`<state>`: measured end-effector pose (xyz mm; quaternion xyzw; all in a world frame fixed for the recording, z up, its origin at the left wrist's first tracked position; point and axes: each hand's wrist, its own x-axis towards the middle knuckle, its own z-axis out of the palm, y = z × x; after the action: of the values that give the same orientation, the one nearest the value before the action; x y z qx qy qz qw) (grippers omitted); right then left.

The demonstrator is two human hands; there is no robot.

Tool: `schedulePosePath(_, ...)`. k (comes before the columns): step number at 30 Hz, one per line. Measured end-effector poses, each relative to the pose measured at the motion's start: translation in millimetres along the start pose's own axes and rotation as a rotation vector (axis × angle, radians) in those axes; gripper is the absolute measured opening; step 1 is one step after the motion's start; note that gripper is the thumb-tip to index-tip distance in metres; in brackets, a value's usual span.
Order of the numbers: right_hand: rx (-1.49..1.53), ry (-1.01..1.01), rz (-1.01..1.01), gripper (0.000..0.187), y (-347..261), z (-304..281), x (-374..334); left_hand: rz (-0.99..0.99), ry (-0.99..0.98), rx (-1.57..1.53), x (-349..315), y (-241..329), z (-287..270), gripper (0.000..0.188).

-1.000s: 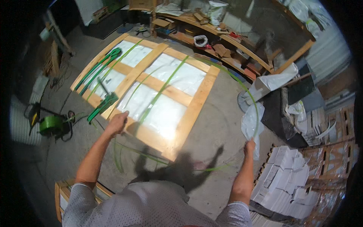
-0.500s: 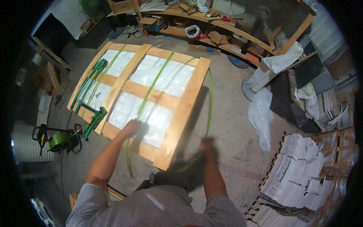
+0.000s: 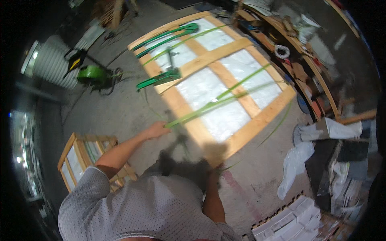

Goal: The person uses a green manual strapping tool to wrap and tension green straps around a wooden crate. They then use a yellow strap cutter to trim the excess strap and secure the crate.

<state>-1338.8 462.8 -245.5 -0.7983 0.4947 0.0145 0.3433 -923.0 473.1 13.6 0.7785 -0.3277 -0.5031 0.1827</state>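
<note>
A wooden crate (image 3: 257, 126) with slats over white plastic-wrapped contents stands before me. Its top is crossed by green strapping bands (image 3: 237, 85). My left hand (image 3: 157, 130), at the crate's near left edge, is closed round a green strap that runs back over the top. Low at the near corner is my right hand (image 3: 214, 172), dark and blurred, so its fingers cannot be made out. A green strapping tool (image 3: 163, 79) lies on the crate's left side, partly over the edge. Beyond it rests a green long-handled tool (image 3: 167, 38).
A green strap reel on a stand (image 3: 92, 76) is on the floor at left. A smaller slatted crate (image 3: 82, 154) stands by my left elbow. At right are wooden shelves (image 3: 299, 70), a crumpled plastic sheet (image 3: 295, 168) and stacked white pieces (image 3: 287, 221).
My view has turned, so the crate appears farther right. My left hand has moved from the crate top to its near left edge, pulling the strap along. The right hand is nearer the crate's corner.
</note>
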Motion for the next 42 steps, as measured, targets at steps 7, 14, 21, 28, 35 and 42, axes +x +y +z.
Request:
schedulePosePath(7, 1.427, 0.071, 0.832, 0.021, -84, 63, 6, -0.022, 0.215, 0.05, -116, -147, -153, 0.028)
schedulePosePath(14, 1.659, 0.175, 0.967, 0.017, -185, 97, 21, 0.138, 0.585, 0.234, -248, -178, -315, 0.028)
schedulePosePath(21, 1.612, 0.115, 0.918, 0.023, -203, 92, 48, 0.403, 0.837, 0.284, -344, -129, -411, 0.02)
schedulePosePath(28, 1.505, 0.286, 1.04, 0.011, -227, 85, 73, 0.63, 1.175, 0.45, -274, -45, -508, 0.036)
schedulePosePath(35, 0.905, -0.036, 0.956, 0.017, -219, 84, 130, 0.442, 0.981, 0.164, -127, 37, -646, 0.039)
schedulePosePath(42, -0.663, -0.439, 0.178, 0.032, -202, 115, 138, 0.379, 0.915, 0.336, 22, 53, -720, 0.04)
